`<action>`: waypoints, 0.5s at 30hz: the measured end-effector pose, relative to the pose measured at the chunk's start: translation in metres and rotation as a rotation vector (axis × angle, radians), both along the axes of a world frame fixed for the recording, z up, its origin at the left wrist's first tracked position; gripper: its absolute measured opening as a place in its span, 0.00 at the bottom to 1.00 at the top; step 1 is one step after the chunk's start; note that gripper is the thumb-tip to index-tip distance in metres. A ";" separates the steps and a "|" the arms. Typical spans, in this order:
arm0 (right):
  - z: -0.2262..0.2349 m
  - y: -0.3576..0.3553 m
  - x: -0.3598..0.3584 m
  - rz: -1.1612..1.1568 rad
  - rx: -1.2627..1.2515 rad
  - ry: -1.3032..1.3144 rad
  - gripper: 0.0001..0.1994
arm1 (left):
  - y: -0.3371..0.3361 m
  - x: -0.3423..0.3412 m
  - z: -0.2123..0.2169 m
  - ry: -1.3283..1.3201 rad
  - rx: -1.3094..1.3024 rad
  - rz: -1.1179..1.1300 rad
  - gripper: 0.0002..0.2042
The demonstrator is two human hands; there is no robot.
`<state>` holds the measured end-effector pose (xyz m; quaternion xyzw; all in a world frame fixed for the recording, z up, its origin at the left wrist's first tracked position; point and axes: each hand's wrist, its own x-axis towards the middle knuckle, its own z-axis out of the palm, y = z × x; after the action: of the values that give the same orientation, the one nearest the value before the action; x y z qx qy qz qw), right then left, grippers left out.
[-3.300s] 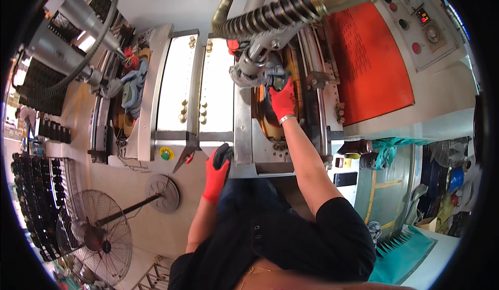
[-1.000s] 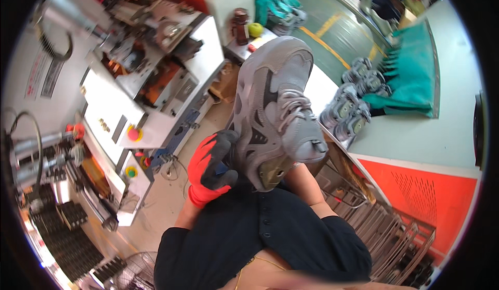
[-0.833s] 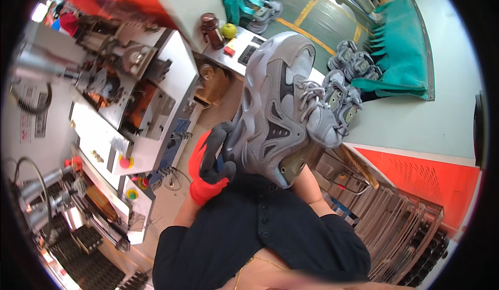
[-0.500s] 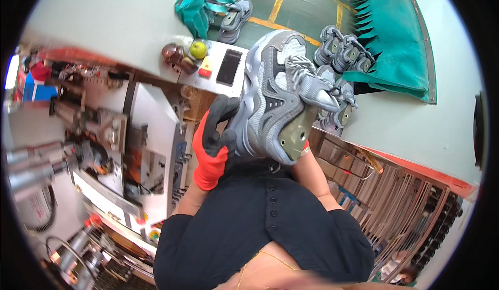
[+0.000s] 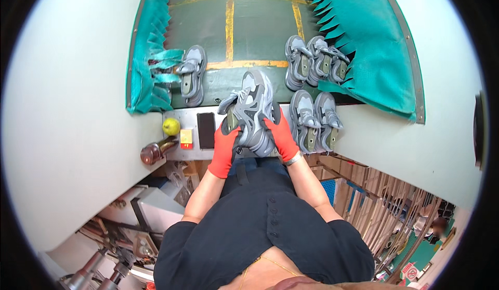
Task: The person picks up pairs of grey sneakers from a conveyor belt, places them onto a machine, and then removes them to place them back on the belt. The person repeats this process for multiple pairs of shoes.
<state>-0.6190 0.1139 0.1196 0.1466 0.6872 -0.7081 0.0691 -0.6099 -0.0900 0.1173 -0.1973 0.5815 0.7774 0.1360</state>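
Grey sneaker [image 5: 253,108] held over the near edge of the metal shelf [image 5: 193,114], long axis running away from the person, toe toward the green conveyor belt [image 5: 260,25], heel toward the body; left hand [image 5: 226,147] in a red glove clasps its left side, right hand [image 5: 280,134] in a red glove clasps its right side. Just right, a pair of grey sneakers [image 5: 313,119] crowds that edge; left, a phone [image 5: 206,130] and an apple [image 5: 171,126] sit near. Belt directly ahead of the toe lies open, between a single sneaker [image 5: 191,79] and three more sneakers [image 5: 315,61].
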 end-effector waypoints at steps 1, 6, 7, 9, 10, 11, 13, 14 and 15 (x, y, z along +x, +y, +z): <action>-0.005 0.005 -0.005 0.017 0.097 -0.039 0.35 | 0.007 -0.015 -0.014 -0.011 -0.008 -0.016 0.20; -0.015 0.035 -0.041 0.171 0.510 -0.030 0.38 | 0.070 -0.111 -0.054 0.078 -0.355 -0.053 0.32; -0.020 0.039 -0.052 0.165 0.562 -0.008 0.38 | 0.083 -0.133 -0.062 0.117 -0.469 -0.123 0.37; -0.045 0.050 -0.076 0.152 0.662 0.033 0.38 | 0.107 -0.175 -0.065 0.102 -0.502 -0.264 0.38; -0.062 0.055 -0.089 0.153 0.744 0.066 0.39 | 0.116 -0.192 -0.082 0.118 -0.463 -0.300 0.38; -0.069 0.058 -0.107 0.222 0.854 0.022 0.39 | 0.119 -0.202 -0.098 0.130 -0.423 -0.339 0.38; -0.075 0.062 -0.142 0.347 1.083 -0.065 0.38 | 0.118 -0.213 -0.117 0.156 -0.251 -0.403 0.38; -0.088 0.063 -0.150 0.367 1.167 -0.133 0.36 | 0.114 -0.217 -0.126 0.170 -0.164 -0.428 0.38; -0.101 0.066 -0.155 0.361 1.222 -0.094 0.36 | 0.109 -0.219 -0.120 0.167 -0.372 -0.372 0.39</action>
<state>-0.7741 0.1804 0.0187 0.0724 0.9772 -0.1585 0.1214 -0.8287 0.0193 -0.0028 -0.0440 0.7498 0.6324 0.1893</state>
